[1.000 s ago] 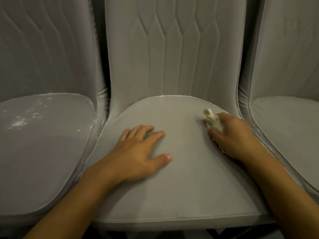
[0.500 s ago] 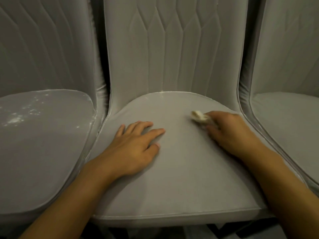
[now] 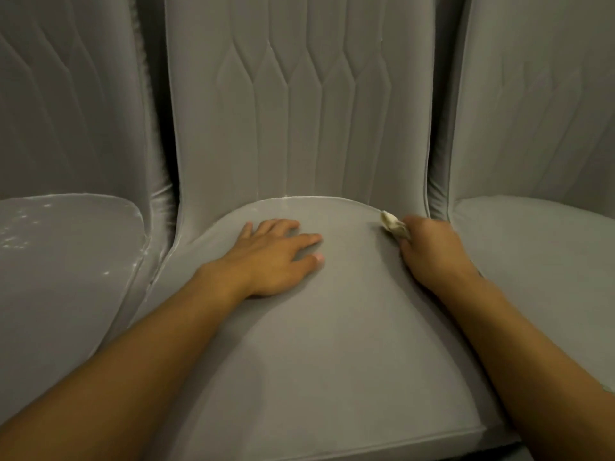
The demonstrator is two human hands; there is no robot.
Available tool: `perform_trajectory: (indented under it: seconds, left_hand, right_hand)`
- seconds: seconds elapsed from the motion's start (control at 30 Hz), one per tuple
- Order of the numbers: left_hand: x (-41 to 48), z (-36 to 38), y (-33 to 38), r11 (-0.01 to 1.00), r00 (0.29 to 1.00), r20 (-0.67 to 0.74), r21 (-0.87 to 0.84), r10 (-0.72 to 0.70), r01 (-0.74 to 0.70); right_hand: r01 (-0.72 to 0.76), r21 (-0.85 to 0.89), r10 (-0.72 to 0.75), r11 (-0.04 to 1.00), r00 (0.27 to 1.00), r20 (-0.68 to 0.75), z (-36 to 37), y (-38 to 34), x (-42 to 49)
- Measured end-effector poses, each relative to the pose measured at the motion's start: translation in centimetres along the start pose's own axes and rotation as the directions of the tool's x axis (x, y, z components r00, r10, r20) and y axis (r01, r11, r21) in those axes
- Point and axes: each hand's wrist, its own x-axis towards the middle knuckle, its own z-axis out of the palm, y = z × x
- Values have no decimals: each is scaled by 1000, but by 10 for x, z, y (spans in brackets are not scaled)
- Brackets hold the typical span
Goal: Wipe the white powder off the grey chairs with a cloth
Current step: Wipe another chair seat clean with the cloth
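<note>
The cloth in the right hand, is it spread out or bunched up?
Bunched up: the cloth is a small crumpled wad poking out of the right hand, which grips it.

Three grey upholstered chairs stand side by side and fill the view: the left chair (image 3: 66, 111), the middle chair (image 3: 299, 128) and the right chair (image 3: 532, 111), their seat edges just beside one another. The left and middle backrests carry stitched vertical seams that bend into long diamond-like panels, and narrow dark gaps (image 3: 445, 94) separate the backrests. The light is dim and warm, giving the smooth fabric a soft sheen along the seat rims and the folds at the backrest bases
</note>
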Motion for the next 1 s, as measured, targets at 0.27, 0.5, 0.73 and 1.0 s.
perform_trajectory:
  seconds: [0.27, 0.5, 0.73, 1.0]
  left_hand:
    - [19, 23, 6, 996, 998, 17, 73, 54, -55]
    - [19, 26, 5, 997, 998, -7, 35, 63, -63]
    - [17, 27, 2, 997, 997, -17, 24, 74, -74]
    - [18, 29, 6, 998, 999, -13, 41, 47, -46]
  right_hand:
    - [-7, -65, 8, 998, 1000, 11, 27, 2, 50]
    - [6, 137, -22, 991, 993, 113, 60, -50, 101]
    - [36, -14, -34, 999, 987, 159, 32, -16, 72]
    - [62, -146, -42, 987, 991, 130, 16, 4, 51]
